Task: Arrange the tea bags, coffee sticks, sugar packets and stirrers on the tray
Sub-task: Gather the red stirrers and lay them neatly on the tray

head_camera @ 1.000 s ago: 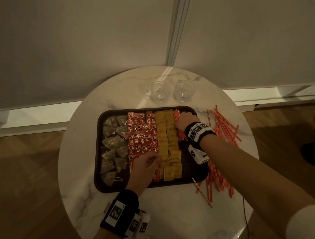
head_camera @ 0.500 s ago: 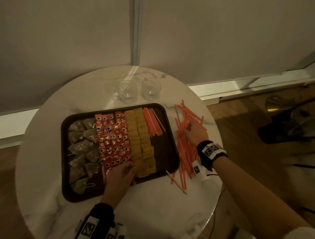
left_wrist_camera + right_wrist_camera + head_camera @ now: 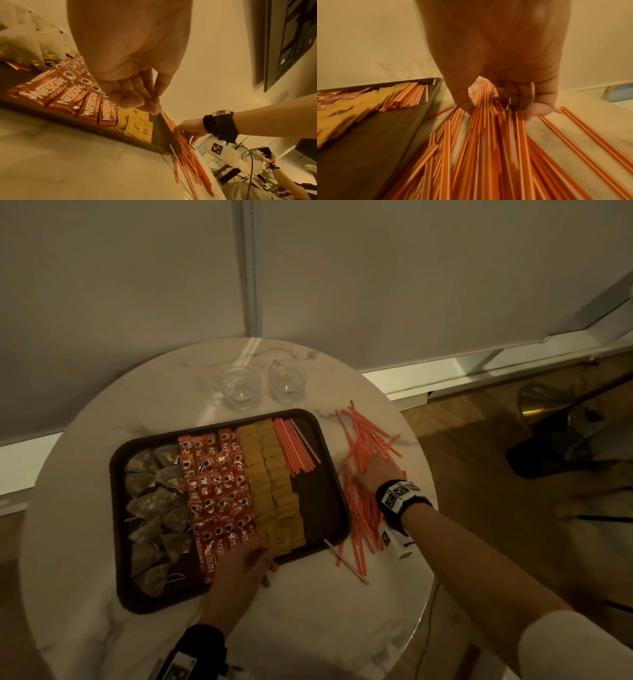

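Note:
A dark tray (image 3: 118, 508) holds tea bags (image 3: 154, 501) on the left, then red coffee sticks (image 3: 219, 484), yellow sugar packets (image 3: 274, 484) and a neat row of orange stirrers (image 3: 294, 446) at its far right. A loose pile of stirrers (image 3: 359, 508) lies on the table right of the tray. My right hand (image 3: 373, 470) is on that pile. In the right wrist view its thumb and fingers (image 3: 494, 108) pinch a bundle of these stirrers (image 3: 488, 155). My left hand (image 3: 243, 563) rests at the tray's near rim, bent fingertips (image 3: 145, 102) touching the coffee sticks (image 3: 68, 97) and sugar packets (image 3: 137, 125).
Two clear glasses (image 3: 239, 386) (image 3: 286, 380) stand behind the tray on the round marble table (image 3: 308, 611). One stray stirrer (image 3: 346, 556) lies off the tray's near right corner. The tray's right part (image 3: 322, 501) is bare. The table's edge runs close past the pile.
My right hand left the stirrers on the tray, moved right to the loose pile and closed on a bundle. My left hand stayed at the tray's near rim. The view swung right.

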Available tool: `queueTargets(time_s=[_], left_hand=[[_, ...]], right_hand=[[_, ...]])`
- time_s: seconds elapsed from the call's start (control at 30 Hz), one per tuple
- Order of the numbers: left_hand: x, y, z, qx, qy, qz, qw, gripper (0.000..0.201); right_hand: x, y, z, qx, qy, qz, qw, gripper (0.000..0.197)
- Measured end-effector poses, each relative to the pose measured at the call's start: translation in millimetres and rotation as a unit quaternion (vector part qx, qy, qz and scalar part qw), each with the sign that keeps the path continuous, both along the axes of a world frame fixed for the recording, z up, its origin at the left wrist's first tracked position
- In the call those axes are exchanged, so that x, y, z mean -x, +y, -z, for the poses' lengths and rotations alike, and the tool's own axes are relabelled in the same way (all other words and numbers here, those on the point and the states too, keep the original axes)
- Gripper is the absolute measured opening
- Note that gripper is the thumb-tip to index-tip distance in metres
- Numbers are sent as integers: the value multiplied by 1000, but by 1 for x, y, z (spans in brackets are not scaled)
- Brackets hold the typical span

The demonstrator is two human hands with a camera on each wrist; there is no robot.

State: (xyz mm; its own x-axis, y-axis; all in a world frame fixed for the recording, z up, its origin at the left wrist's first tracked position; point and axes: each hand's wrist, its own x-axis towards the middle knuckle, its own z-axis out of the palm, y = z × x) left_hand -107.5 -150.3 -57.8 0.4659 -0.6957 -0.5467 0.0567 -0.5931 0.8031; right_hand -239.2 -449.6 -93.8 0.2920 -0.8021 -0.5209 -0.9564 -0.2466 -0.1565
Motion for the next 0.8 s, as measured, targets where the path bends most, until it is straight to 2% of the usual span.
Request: queueTargets(time_s=[0.07, 0.17, 0.4, 0.8], left_hand=[[2, 3, -1, 0, 4, 0, 1000, 16], [7, 8, 0, -7, 16, -1, 1000, 16], [21, 6, 2, -6, 32, 3, 999, 17], [33, -30, -4, 41, 34, 37, 998, 21]], right_hand=[[0, 0, -1, 1, -1, -11, 1000, 38], [4, 4, -3, 6, 21, -27, 999, 34], [20, 9, -4, -13, -23, -39, 999, 19], [29, 11, -19, -25, -143, -47, 988, 25]])
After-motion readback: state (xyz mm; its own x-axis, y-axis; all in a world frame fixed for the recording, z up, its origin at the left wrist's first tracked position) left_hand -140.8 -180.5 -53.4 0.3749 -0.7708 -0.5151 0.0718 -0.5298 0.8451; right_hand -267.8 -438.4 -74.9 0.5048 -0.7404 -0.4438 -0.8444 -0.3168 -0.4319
